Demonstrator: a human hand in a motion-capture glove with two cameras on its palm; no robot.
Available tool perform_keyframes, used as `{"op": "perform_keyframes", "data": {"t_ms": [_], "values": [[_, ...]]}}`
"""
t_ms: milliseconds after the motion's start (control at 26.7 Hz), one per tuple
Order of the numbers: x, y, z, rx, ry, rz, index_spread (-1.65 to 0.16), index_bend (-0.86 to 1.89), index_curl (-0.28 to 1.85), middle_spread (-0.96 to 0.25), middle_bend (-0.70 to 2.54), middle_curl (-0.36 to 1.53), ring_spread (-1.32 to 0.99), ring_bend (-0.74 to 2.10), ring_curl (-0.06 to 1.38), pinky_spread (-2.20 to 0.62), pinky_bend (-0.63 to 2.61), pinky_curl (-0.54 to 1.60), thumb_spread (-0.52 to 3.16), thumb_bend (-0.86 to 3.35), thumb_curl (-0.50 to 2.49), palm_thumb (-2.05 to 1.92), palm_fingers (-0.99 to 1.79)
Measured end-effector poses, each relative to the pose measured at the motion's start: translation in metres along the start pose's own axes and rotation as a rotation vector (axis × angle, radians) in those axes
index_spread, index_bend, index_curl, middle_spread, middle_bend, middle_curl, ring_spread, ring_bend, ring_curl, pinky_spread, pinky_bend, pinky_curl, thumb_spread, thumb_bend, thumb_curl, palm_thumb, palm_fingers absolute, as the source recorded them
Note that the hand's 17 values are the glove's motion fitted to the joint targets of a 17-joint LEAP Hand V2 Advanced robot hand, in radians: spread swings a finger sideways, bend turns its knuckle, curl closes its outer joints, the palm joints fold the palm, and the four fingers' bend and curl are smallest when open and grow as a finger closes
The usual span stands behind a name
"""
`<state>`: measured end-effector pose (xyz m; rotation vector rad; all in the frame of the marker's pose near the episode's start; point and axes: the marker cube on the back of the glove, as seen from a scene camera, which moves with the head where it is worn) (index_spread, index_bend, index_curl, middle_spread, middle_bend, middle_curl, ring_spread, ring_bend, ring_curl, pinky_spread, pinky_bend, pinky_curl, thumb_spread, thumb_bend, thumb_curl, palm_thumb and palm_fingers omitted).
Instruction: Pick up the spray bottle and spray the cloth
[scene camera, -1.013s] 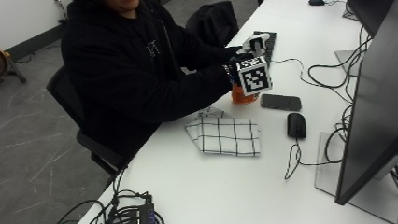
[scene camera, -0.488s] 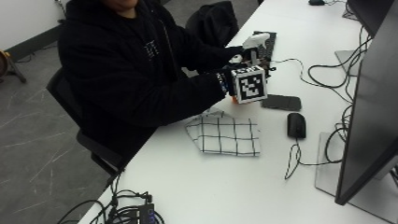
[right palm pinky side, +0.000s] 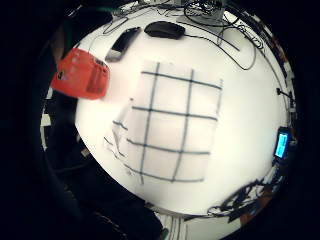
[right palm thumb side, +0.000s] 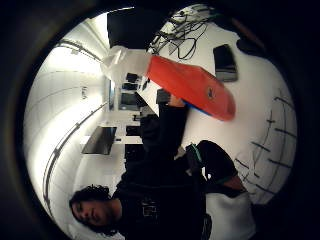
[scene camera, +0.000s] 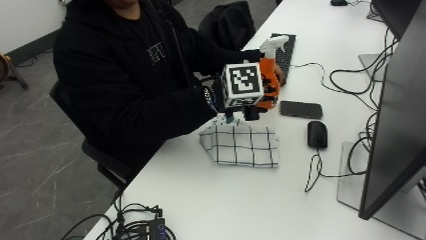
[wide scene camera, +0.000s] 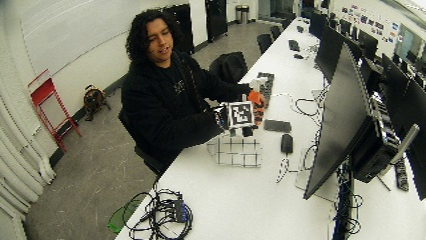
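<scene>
An orange spray bottle (scene camera: 269, 80) with a white nozzle is held upright above the table by the person's bare left hand (scene camera: 282, 76). My gloved right hand (scene camera: 214, 97) hovers just beside it on the person's side and holds nothing. It is above the near edge of the white black-checked cloth (scene camera: 241, 145). The little finger side palm view looks down on the cloth (right palm pinky side: 172, 130) lying flat, with the bottle's base (right palm pinky side: 80, 75) off to one side. In the thumb side palm view the bottle (right palm thumb side: 190, 82) is close to the palm but apart from it.
A black phone (scene camera: 301, 109) and a black mouse (scene camera: 317, 134) lie just past the cloth. A keyboard (scene camera: 286, 50) sits behind the bottle. A large monitor (scene camera: 399, 110) and loose cables (scene camera: 346, 75) take up the far side. A cable bundle (scene camera: 140, 227) lies at the table's near end.
My right hand has dropped a little and drifted toward the person, away from the bottle's front. The bottle stays in the left hand at about the same place. The cloth has not moved.
</scene>
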<state>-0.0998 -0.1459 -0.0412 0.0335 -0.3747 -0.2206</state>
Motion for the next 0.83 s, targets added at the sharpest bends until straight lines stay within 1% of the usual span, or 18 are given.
{"op": "perform_keyframes", "data": {"t_ms": [113,300,488,675,825], "values": [[0.001,0.021,-0.004,0.01,0.16,-0.004,-0.38,0.18,0.4,-0.14,0.22,0.4,-0.14,0.36,0.35,0.18,0.34,0.37,0.9,-0.03,0.56,0.73,0.25],[-0.007,0.055,-0.005,0.003,0.306,-0.037,-0.4,0.2,0.39,-0.16,0.17,0.37,-0.17,0.31,0.32,0.18,0.3,0.34,0.93,-0.03,0.52,0.74,0.28],[-0.019,0.087,-0.003,-0.04,0.45,-0.014,-0.41,0.2,0.39,-0.17,0.16,0.36,-0.18,0.29,0.31,0.17,0.28,0.33,0.95,-0.03,0.5,0.74,0.31],[-0.028,0.111,0.008,-0.077,0.474,-0.003,-0.41,0.2,0.39,-0.17,0.15,0.34,-0.17,0.27,0.3,0.18,0.26,0.33,0.98,-0.03,0.47,0.72,0.32],[-0.03,0.118,0.013,-0.073,0.459,-0.015,-0.42,0.19,0.39,-0.16,0.16,0.33,-0.16,0.26,0.3,0.18,0.26,0.33,1.0,-0.03,0.45,0.71,0.32]]}}
